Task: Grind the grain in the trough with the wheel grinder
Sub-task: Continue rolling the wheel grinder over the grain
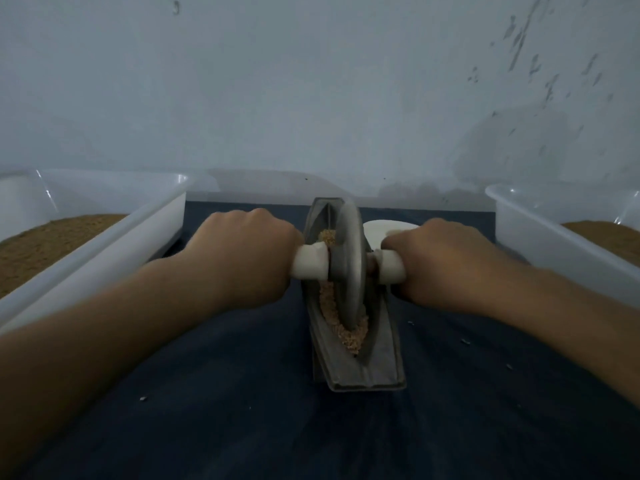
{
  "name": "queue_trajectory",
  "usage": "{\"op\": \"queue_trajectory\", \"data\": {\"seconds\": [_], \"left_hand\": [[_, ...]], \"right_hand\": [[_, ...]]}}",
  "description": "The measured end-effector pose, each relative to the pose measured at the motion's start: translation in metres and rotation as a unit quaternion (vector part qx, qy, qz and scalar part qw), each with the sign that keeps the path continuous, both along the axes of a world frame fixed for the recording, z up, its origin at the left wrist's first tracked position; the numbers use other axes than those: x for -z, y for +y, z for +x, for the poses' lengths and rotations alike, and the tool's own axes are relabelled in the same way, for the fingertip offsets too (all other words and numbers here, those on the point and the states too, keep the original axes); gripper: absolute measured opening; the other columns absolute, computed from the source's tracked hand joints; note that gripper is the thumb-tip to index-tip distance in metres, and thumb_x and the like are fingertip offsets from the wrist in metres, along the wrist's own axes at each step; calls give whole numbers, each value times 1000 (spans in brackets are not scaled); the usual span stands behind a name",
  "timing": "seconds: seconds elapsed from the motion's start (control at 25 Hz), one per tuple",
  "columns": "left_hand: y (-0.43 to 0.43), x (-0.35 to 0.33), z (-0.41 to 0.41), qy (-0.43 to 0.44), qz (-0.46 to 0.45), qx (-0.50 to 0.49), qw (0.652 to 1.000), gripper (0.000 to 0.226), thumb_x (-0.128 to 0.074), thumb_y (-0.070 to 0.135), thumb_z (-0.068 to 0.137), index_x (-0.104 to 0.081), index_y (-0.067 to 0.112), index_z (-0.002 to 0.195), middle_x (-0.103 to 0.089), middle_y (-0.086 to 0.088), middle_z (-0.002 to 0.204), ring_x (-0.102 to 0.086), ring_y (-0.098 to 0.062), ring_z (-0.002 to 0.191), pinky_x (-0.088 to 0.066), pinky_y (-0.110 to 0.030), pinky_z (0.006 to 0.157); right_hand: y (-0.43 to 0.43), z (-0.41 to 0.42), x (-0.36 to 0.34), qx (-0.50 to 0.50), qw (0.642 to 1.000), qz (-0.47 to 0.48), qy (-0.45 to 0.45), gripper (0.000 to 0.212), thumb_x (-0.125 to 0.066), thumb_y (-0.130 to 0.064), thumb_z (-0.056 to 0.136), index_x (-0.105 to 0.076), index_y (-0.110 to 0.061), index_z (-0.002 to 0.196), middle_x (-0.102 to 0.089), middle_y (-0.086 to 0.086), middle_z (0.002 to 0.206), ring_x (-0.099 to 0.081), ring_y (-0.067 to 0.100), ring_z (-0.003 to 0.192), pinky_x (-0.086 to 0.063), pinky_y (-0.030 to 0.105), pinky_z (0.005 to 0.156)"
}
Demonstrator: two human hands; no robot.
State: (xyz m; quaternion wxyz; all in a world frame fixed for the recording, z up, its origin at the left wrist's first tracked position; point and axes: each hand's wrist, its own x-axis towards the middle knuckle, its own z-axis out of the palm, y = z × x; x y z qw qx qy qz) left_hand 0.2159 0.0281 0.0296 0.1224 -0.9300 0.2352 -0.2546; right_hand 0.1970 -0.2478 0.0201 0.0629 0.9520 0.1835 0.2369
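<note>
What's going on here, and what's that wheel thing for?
A person is grinding grain by hand. The left hand and right hand each grip a white handle on either side of a metal wheel, which stands in a narrow metal trough on a dark cloth. Pale grain lies in the groove around it. White tubs of brown material sit alongside.

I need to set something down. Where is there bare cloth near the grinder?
Bare: the dark cloth near you, in front of the trough, save stray specks. Crowded: left hand and right hand grip the wheel; a white disc sits between trough and right tub.
</note>
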Motion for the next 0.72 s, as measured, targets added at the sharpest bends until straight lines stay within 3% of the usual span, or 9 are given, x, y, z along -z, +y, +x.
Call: {"op": "queue_trajectory", "data": {"seconds": [0.08,0.16,0.28,0.36,0.44,0.56,0.64,0.72], "left_hand": [[-6,-1,8,-29,4,-20,999,12,-61,39,74,-63,36,86,-35,12,61,-37,-14,51,-21,-22,45],[-22,-4,23,-24,-18,-75,997,10,-59,31,85,-64,32,94,-47,4,72,-51,-22,63,-33,-29,52],[-37,-17,39,5,-22,-103,994,17,-59,30,90,-65,27,106,-61,-4,95,-63,-29,85,-39,-35,64],[-27,-16,28,43,-5,-75,996,16,-61,33,86,-63,32,102,-58,2,87,-60,-24,77,-39,-33,61],[-7,-8,10,81,-5,-36,996,14,-63,39,76,-58,40,89,-48,13,72,-48,-11,59,-33,-26,51],[1,-4,9,54,-5,-5,999,13,-57,47,68,-51,43,78,-42,15,61,-36,-3,50,-22,-21,44],[-10,-3,20,17,-22,-37,999,7,-58,40,79,-55,38,84,-48,12,70,-49,-14,58,-30,-25,47],[-24,-6,30,10,-46,-89,995,10,-57,32,89,-62,31,97,-59,0,87,-62,-26,77,-42,-33,59]], "right_hand": [[5,6,-3,17,999,15,37,22,-66,-48,63,-51,-42,79,-46,-16,58,-43,4,50,-26,21,43],[21,27,-12,59,995,28,74,11,-68,-41,80,-61,-40,88,-63,-9,78,-59,17,67,-39,28,54],[31,47,-19,102,992,32,66,15,-67,-32,90,-66,-30,105,-68,2,99,-64,27,91,-46,34,67],[24,33,-18,68,993,17,99,12,-68,-35,85,-61,-37,95,-65,-5,90,-64,22,84,-49,33,64],[10,11,-18,41,988,7,146,20,-66,-41,69,-54,-44,85,-59,-12,73,-60,12,67,-44,29,50],[3,4,-18,18,983,21,181,33,-63,-47,56,-51,-55,85,-58,-14,63,-57,4,56,-41,25,44],[14,19,-14,47,991,20,126,20,-69,-43,70,-55,-46,84,-60,-13,71,-62,13,66,-42,28,52],[28,34,-14,85,996,14,0,12,-67,-34,85,-58,-34,93,-62,-2,83,-65,27,80,-37,30,58]]}}
